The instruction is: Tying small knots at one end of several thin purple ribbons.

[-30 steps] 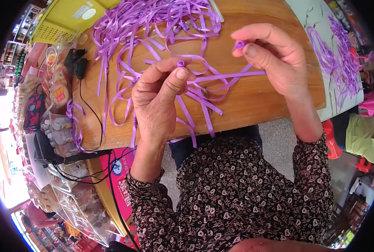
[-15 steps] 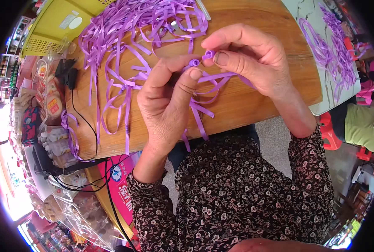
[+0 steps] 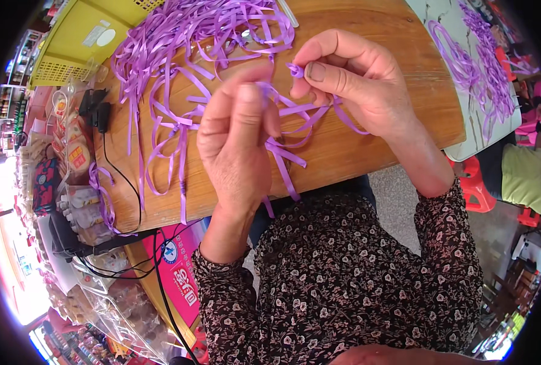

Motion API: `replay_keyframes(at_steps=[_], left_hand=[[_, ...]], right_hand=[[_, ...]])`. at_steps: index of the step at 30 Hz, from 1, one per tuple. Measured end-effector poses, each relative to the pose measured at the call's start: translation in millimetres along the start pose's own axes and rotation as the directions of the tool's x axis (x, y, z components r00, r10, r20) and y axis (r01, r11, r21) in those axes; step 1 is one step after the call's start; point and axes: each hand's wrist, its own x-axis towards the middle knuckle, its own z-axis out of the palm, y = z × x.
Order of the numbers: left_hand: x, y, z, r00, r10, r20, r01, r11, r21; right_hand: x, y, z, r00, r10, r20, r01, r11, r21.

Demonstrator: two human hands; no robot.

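Note:
My right hand (image 3: 365,88) pinches a small rolled piece of purple ribbon (image 3: 296,70) between thumb and forefinger, above the wooden table. Close by on its left, my left hand (image 3: 237,125) has its thumb pressed to its bent fingers. Purple ribbon shows at those left fingertips, slightly blurred, and what lies inside that grip is partly hidden. Loose ribbon tails (image 3: 289,170) hang below both hands. Behind them, a large tangled heap of purple ribbons (image 3: 179,36) covers the far left part of the table.
A yellow-green plastic basket (image 3: 70,45) stands at the far left. A black plug and cable (image 3: 103,115) lie by the table's left edge, near packaged goods (image 3: 76,152). More purple ribbons (image 3: 486,67) rest on a white marbled table (image 3: 459,143) at right, above a red stool (image 3: 474,185).
My hands have drawn a little apart. The left hand has turned more upright, hiding the rolled ribbon end seen there before; the right has tilted its rolled piece.

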Motion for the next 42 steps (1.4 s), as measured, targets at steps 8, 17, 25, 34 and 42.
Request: replay_keyframes(at_steps=[8, 17, 25, 34, 42], left_hand=[[2, 7, 15, 0.991, -0.123, 0.046, 0.118, 0.988, 0.101], [14, -6, 7, 0.993, -0.056, -0.108, 0.023, 0.957, -0.290], [13, -17, 26, 0.978, -0.001, -0.207, -0.036, 0.985, -0.171], [10, -24, 28, 0.993, 0.033, -0.116, -0.045, 0.993, -0.106], [34, 21, -4, 0.918, 0.365, -0.153, -0.357, 0.931, 0.078]], right_hand=[[-3, -6, 2, 0.999, -0.014, 0.035, 0.019, 0.989, -0.146], [-5, 2, 4, 0.688, -0.695, 0.209, 0.464, 0.200, -0.863], [-15, 22, 21, 0.963, -0.238, -0.125, 0.178, 0.913, -0.368], [-15, 24, 17, 0.975, -0.014, -0.221, 0.031, 0.997, 0.073], [-27, -9, 0, 0.948, -0.185, -0.261, 0.192, 0.981, 0.002]])
